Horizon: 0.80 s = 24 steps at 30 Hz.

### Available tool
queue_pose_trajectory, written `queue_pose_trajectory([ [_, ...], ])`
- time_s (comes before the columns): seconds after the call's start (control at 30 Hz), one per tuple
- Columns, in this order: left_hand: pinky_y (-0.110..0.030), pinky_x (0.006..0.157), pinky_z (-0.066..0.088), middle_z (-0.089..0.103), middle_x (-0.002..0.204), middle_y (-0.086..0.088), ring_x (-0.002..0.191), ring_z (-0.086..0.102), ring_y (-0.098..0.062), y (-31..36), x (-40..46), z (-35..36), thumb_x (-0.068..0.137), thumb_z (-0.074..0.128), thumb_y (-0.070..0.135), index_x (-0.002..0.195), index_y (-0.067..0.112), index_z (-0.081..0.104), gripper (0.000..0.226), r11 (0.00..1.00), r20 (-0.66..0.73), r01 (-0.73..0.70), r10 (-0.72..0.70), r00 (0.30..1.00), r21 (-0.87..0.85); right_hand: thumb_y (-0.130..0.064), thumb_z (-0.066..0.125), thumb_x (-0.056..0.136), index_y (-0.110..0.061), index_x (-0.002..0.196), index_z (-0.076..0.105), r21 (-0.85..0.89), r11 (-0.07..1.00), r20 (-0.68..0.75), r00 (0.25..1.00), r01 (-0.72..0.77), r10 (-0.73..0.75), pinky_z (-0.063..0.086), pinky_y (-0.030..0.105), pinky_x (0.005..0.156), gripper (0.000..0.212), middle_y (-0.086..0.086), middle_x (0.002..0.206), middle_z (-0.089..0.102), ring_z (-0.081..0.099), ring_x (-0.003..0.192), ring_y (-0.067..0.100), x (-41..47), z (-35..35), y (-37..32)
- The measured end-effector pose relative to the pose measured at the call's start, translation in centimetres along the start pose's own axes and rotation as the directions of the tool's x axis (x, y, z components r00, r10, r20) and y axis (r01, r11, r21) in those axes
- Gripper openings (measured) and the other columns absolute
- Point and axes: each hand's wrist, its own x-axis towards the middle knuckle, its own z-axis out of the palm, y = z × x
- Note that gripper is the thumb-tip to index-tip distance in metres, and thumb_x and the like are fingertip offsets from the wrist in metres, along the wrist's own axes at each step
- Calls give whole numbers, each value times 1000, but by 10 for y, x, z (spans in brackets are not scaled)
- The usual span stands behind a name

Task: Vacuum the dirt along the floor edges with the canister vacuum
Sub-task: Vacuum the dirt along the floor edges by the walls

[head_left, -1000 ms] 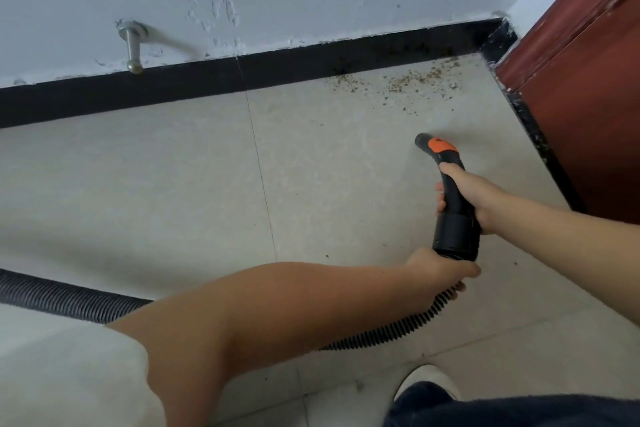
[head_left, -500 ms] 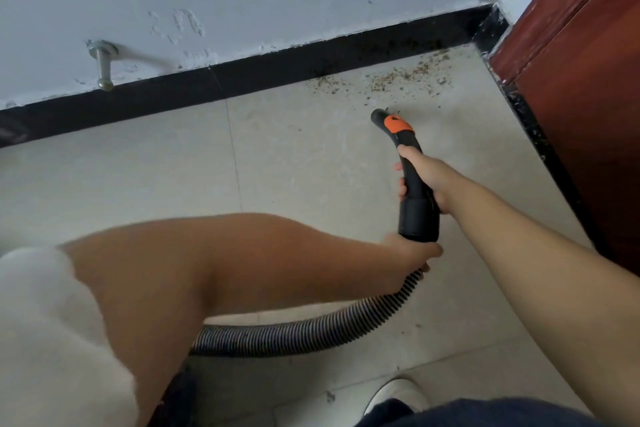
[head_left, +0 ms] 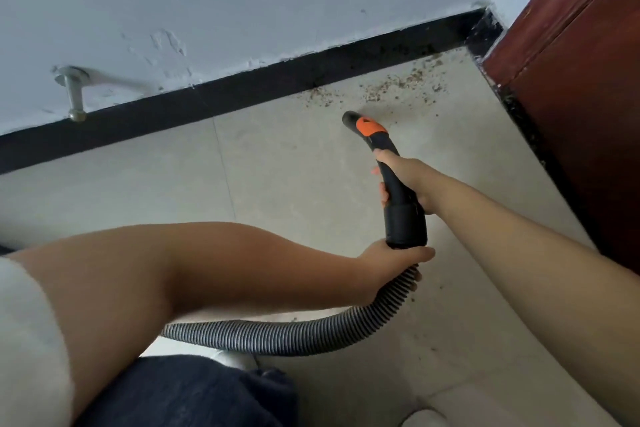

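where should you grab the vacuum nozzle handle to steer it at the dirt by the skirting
Grip the curved black handle on its slim neck below the orange tip, coming from the right as the right hand does. A second grip from the left, where the left hand holds the ribbed hose just below the wide collar, likely steadies the tip toward the dirt.

Bare forearms, no watch or rings seen. White short sleeve [head_left: 24, 340] on left upper arm. Dark navy denim trousers [head_left: 194, 392] at bottom. Pale shoe toe [head_left: 420, 419] showed bottom right.
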Motion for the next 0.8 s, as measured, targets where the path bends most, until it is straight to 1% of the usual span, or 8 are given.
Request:
queue_pose_trajectory([
  [0.1, -24, 58, 51, 64, 76, -2, 62, 60, -14, 3, 2, 1, 86, 69, 35, 101, 17, 55, 28, 999, 33, -20, 20, 999, -28, -46, 55, 94, -5, 106, 54, -42, 999, -5, 1000, 4, -4, 49, 24, 46, 42, 8, 52, 54, 52, 41, 20, 0, -2, -5],
  [0.27, -20, 54, 49, 62, 72, -1, 58, 58, -13, 15, 5, -6, 87, 67, 32, 95, 17, 55, 21, 994, -15, -71, 70, 997, -78, -46, 55, 94, -6, 104, 53, -49, 999, -17, 1000, 15, -15, 50, 26, 48, 42, 7, 51, 54, 51, 41, 20, 8, 2, -23],
  [0.43, -18, 50, 49, 61, 73, -2, 57, 57, -12, 27, 7, -19, 87, 67, 32, 106, 10, 55, 31, 991, -77, -84, 76, 994, -105, -46, 57, 94, -5, 108, 54, -45, 999, -4, 1000, 13, -13, 50, 25, 47, 43, 5, 52, 55, 51, 42, 18, 16, 13, -41],
  [0.57, -18, 51, 49, 61, 74, -2, 58, 57, -13, 35, 9, -27, 87, 68, 32, 112, 8, 56, 37, 987, -120, -98, 83, 989, -127, -46, 58, 93, -6, 106, 53, -44, 998, -9, 999, 34, -34, 51, 25, 47, 43, 5, 52, 55, 51, 43, 19, 22, 17, -49],
  [0.8, -19, 53, 48, 61, 74, -2, 58, 57, -13, 44, 13, -30, 87, 67, 31, 107, 9, 55, 32, 985, -153, -122, 102, 983, -126, -47, 60, 91, -8, 102, 55, -50, 998, 4, 1000, 28, -28, 52, 24, 49, 41, 5, 56, 55, 52, 45, 18, 31, 20, -59],
])
